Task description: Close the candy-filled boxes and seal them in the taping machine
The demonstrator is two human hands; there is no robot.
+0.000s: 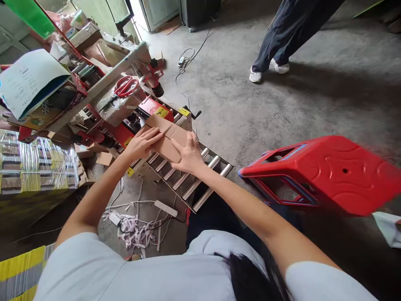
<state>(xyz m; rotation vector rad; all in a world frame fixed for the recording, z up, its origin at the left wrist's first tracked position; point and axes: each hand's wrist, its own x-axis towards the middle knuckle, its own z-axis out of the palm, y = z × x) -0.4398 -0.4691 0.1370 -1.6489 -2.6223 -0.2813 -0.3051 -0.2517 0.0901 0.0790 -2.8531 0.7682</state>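
Floor: grey concrete (225,108) spread out beyond you, with another person's legs (282,37) on the far side and a red stool (338,171) to your right.
Roller conveyor (214,162): it ran from the red machine (153,106) toward your near right, its near-right rollers bare.
Cardboard box (166,147): it lay on the rollers between your arms, its far-left end right by the machine.
Left hand (144,144): your fingers were stretched out over the box's left part, touching it, not wrapped round it.
Right hand (189,154): you spread thumb and fingers over its right part, just beside the other hand.
Closed so far: the top panels looked folded flat, a seam showing.
Apparently left: you had no tape visible on that seam; the underside was hidden.
Scissors (126,86): red-handled, lying on the machine, unused.
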